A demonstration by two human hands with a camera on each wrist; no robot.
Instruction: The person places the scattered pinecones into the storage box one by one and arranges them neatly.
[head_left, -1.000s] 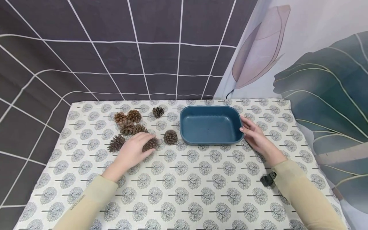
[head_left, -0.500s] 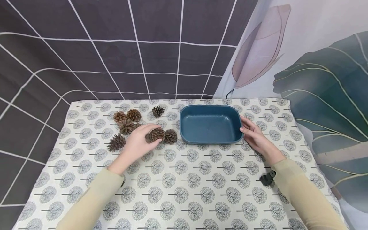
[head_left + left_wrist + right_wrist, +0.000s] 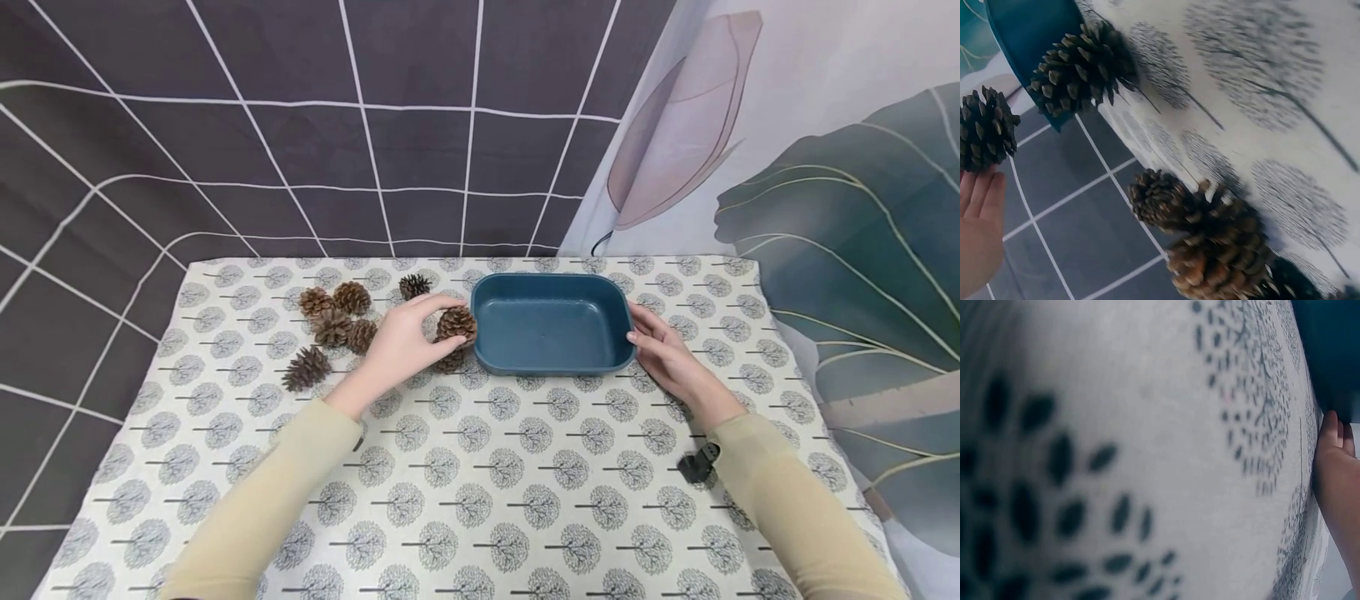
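My left hand pinches a brown pine cone between thumb and fingers, right at the left rim of an oblong blue tub. In the left wrist view the held pine cone shows above the fingertips. Another pine cone lies on the cloth beside the tub, partly hidden by the held one. At the tub's right end, my right hand grips the wall, with the thumb at the rim and fingers along the outside. The tub's visible floor is bare.
Several pine cones lie clustered at the left, with a spiky one nearer me. A small dark pine cone sits towards the back edge. Tree-print cloth covers the table, and a dark gridded curtain hangs behind it.
My left hand has picked up a pine cone from the cluster's near right side and carried it right to the tub's left rim. The right hand and the tub have stayed put.
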